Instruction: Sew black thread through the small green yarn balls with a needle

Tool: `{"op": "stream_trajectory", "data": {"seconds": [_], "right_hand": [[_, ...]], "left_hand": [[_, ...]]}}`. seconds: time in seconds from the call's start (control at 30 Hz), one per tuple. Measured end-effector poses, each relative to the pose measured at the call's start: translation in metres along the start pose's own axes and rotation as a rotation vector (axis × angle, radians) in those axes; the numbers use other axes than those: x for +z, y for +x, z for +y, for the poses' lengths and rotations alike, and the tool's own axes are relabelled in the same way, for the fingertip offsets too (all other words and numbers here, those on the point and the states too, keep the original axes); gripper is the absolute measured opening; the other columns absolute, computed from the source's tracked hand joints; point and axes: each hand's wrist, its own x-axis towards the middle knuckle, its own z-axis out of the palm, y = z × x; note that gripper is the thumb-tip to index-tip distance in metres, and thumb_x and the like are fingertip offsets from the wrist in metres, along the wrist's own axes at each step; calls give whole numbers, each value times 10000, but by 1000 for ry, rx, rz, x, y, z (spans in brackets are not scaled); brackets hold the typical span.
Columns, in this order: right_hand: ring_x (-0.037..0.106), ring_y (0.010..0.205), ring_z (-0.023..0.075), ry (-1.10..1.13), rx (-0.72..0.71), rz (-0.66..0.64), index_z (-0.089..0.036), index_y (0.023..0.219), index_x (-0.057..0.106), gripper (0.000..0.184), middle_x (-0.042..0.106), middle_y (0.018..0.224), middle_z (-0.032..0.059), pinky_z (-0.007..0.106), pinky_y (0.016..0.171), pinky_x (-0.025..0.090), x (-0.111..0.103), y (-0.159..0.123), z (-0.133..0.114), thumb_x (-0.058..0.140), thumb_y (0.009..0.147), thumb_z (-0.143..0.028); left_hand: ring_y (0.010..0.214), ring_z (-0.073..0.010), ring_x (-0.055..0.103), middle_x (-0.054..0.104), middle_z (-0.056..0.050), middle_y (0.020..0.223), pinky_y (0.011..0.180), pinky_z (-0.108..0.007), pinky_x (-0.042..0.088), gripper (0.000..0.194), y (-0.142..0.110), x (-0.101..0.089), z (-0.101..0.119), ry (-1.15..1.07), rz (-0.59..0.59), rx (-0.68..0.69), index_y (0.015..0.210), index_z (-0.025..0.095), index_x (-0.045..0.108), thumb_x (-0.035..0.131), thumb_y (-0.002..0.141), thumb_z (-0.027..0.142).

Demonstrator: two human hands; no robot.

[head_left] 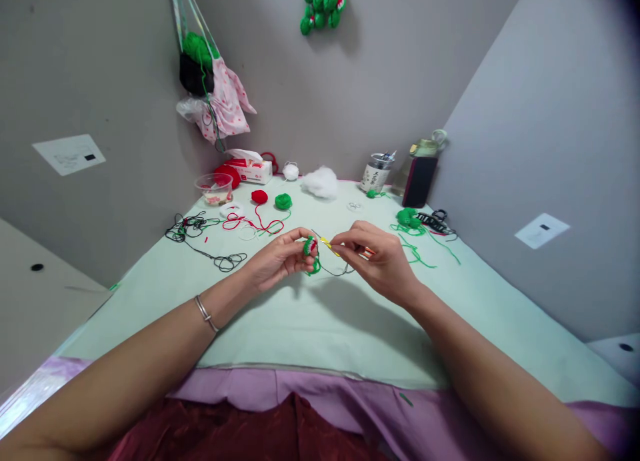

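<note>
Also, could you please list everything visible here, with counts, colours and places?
Crocheted piece: one, green-red-white, left hand
Hook: one, yellow-handled, right hand
Yarn balls: several, red, green, white, table
Loose yarn: tangled, black, table's left
Stuffing: one clump, white, back
Tissue box: one, white-red, back left
Tub: one, clear, back left
Tin: one, silver-white, back right
Bottle: one, greenish, back right
Phone: one, dark, by bottle
Crocheted bunch: one, mostly green, back wall
Hanging bags: at least two, pink, black, left corner
Sheets: two, white, side walls
Small bits: uncounted, mixed, table
Bracelet: one, silver, left wrist
Hands: two, bare, above table
</note>
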Motion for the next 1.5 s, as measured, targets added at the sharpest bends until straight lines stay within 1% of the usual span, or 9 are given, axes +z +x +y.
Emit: {"op": "stream_trajectory", "data": {"seconds": [0.27, 0.47, 0.63, 0.8, 1.03, 1.17, 1.23, 1.33, 1.5], "right_hand": [[504, 646, 136, -127, -33, -33, -201, 832, 680, 187, 564, 664, 18, 270, 623, 384, 3, 1, -7, 538, 952, -217], [498, 651, 136, -156, -46, -52, -199, 823, 668, 179, 562, 658, 14, 264, 616, 365, 3, 0, -6, 538, 946, -193], [492, 652, 135, -162, -40, -68, -198, 823, 668, 186, 566, 664, 14, 265, 622, 362, 4, 0, -4, 531, 949, -199], [483, 646, 133, -183, -22, -81, -195, 819, 672, 176, 562, 661, 12, 266, 622, 358, 6, 0, -1, 543, 938, -186], [498, 650, 134, -193, 4, -80, -197, 823, 667, 166, 586, 681, 15, 263, 622, 362, 6, -1, 2, 543, 932, -177], [507, 659, 134, -191, 20, -61, -196, 834, 667, 142, 597, 697, 16, 264, 628, 371, 5, -1, 4, 557, 918, -166], [507, 660, 134, -187, 32, -49, -191, 832, 671, 138, 593, 697, 18, 264, 625, 373, 4, -1, 4, 563, 914, -164], [506, 656, 128, -143, 50, -54, -186, 828, 679, 135, 583, 690, 15, 258, 622, 381, 1, -1, 4, 575, 911, -167], [519, 639, 105, 37, 92, -101, -191, 869, 697, 93, 612, 734, 7, 237, 607, 403, -1, -1, 5, 616, 910, -207]], "left_hand": [[636, -80, 597, 619, -20, 759, 635, -199, 521, 116, 1, 1, -2, 34, -21, -27, 892, 138, 623, 695, 830, 206], [636, -83, 599, 612, -26, 747, 630, -193, 525, 86, 2, 0, -3, 31, -18, -38, 877, 133, 620, 674, 839, 189], [628, -81, 599, 618, -19, 749, 644, -207, 531, 94, 2, 1, -3, 54, -14, -51, 858, 138, 611, 676, 827, 199], [668, -99, 612, 634, -32, 774, 706, -253, 552, 118, 1, 3, -3, 134, -5, -16, 824, 124, 627, 643, 849, 237], [751, -130, 628, 655, -69, 858, 803, -319, 557, 303, -1, 5, 2, 149, -34, 1, 876, 104, 689, 637, 883, 402], [792, -119, 631, 667, -66, 922, 844, -301, 538, 254, -2, 5, 3, 203, -48, -2, 991, 117, 709, 745, 806, 289], [770, -116, 637, 674, -62, 916, 815, -295, 543, 286, -2, 5, 2, 218, -31, 14, 1045, 124, 693, 747, 802, 264], [691, -120, 655, 684, -42, 858, 722, -294, 557, 347, -1, 4, 1, 266, 0, 47, 1109, 142, 624, 725, 822, 309], [610, -143, 680, 702, -17, 771, 632, -284, 557, 329, -2, 4, 0, 363, 65, 102, 983, 177, 516, 712, 828, 392]]}}
